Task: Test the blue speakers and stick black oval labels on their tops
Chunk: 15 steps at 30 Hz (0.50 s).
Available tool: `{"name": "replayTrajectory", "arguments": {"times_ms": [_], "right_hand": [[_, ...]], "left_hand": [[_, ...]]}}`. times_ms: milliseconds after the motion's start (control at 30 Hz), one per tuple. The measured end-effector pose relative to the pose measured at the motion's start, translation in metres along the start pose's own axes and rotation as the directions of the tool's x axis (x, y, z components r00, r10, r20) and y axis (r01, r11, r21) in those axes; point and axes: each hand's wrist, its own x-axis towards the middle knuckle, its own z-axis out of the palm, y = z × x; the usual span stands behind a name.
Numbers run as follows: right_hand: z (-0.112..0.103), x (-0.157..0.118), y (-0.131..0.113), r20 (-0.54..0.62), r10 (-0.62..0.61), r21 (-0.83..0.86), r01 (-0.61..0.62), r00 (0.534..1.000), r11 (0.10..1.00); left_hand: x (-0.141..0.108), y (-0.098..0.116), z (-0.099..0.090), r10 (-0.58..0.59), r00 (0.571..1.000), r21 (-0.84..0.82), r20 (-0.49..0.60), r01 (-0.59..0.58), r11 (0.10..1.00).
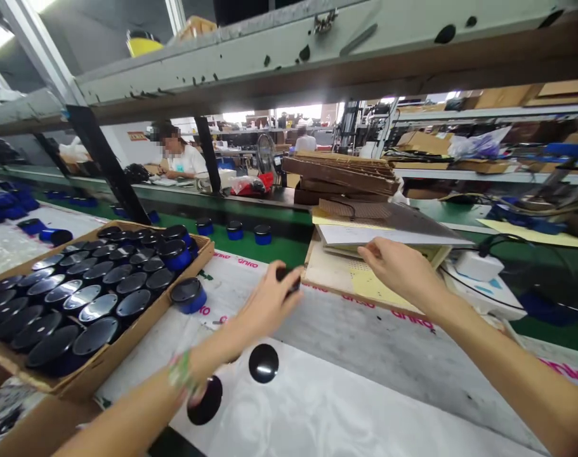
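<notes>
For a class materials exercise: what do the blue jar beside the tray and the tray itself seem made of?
The blue jar looks like moulded plastic: glossy blue body, smooth shiny black lid, though glass cannot be ruled out. The tray looks like brown cardboard: matte, with folded walls.
</notes>
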Motion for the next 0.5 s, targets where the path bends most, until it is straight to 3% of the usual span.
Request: {"name": "replayTrajectory", "arguments": {"times_ms": [133, 233, 300, 400, 467, 500], "right_hand": [[0.003, 0.008, -0.006, 0.012, -0.008, 0.006, 0.008, 1.000, 1.000], [0.002, 0.004, -0.010, 0.029, -0.034, 0.044, 0.032, 0.999, 0.999], [0.002, -0.008, -0.014, 0.046, -0.072, 0.099, 0.067, 0.996, 0.993], [0.004, -0.040, -0.029, 0.119, -0.231, 0.242, 0.197, 0.966, 0.950], [0.008, -0.065, -0.046, 0.228, -0.413, 0.411, 0.298, 0.882, 0.862], [0.010, -0.076, -0.057, 0.278, -0.513, 0.504, 0.331, 0.812, 0.797]], "left_hand": [[0.102, -0.027, 0.014, -0.070, 0.989, 0.014, -0.130, 0.072, 0.997], [0.132, -0.034, 0.026, -0.121, 0.980, 0.016, -0.157, 0.125, 0.992], [0.125, -0.038, 0.020, -0.136, 0.977, 0.033, -0.163, 0.143, 0.989], [0.079, -0.055, -0.019, -0.155, 0.974, 0.069, -0.165, 0.168, 0.983], [0.038, -0.071, -0.056, -0.211, 0.965, 0.079, -0.158, 0.225, 0.971], [0.019, -0.079, -0.074, -0.255, 0.955, 0.071, -0.150, 0.268, 0.961]]}}
